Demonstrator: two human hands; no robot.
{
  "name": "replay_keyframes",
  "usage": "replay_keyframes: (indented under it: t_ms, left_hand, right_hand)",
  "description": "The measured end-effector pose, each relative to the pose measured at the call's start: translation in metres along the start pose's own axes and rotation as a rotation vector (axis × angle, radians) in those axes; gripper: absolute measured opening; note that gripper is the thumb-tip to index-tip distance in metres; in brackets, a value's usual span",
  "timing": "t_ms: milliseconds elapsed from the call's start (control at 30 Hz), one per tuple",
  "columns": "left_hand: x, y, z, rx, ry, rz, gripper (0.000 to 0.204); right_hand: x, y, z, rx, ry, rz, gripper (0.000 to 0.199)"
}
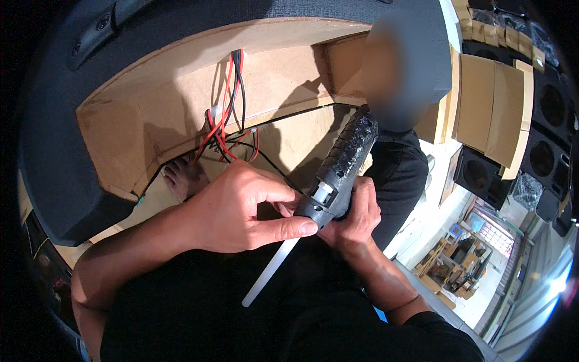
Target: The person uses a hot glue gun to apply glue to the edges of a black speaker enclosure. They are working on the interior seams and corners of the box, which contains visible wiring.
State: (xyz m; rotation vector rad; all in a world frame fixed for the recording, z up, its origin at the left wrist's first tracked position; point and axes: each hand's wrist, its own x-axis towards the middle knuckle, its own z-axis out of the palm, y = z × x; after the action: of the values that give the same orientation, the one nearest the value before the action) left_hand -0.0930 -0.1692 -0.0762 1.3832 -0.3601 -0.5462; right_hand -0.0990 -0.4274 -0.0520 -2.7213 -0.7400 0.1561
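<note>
A black glue gun (345, 154) with a scuffed, smeared body is held at a slant in front of my lap, its front end pointing up and to the right. From its rear end a white glue stick (268, 277) sticks out toward me. My left hand (244, 208) closes on the gun's rear end, thumb lying across it where the stick goes in. Beneath the body, my right hand (360, 214) is wrapped round the grip, which it mostly hides. More of the white stick shows through a gap in the gun's casing.
Before me lies an open wooden speaker cabinet (283, 72) with a dark textured covering. Red and black wires (226, 133) hang from its inner wall. A bare foot (184, 178) is beside them. Cardboard pieces (491, 105) and black speaker boxes (482, 175) stand at the right. A blurred patch covers the upper right.
</note>
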Motion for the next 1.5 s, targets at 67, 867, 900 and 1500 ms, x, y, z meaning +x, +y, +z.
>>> replay_keyframes:
  t_ms: [67, 867, 900, 1500]
  left_hand:
    - [0.000, 0.000, -0.001, 0.022, -0.005, -0.008, 0.031]
    - [-0.005, 0.000, -0.010, 0.058, -0.009, -0.189, 0.035]
    - [-0.008, 0.002, -0.012, 0.077, -0.024, -0.255, 0.035]
    - [-0.113, -0.095, -0.017, -0.335, 0.055, -0.383, 0.022]
  right_hand:
    - [-0.002, 0.000, 0.002, 0.015, 0.005, 0.019, 0.069]
    - [0.003, -0.002, 0.010, 0.042, -0.037, 0.061, 0.069]
    - [0.001, -0.003, 0.010, 0.027, -0.026, 0.025, 0.069]
    - [0.001, 0.016, 0.021, 0.002, -0.059, 0.069, 0.071]
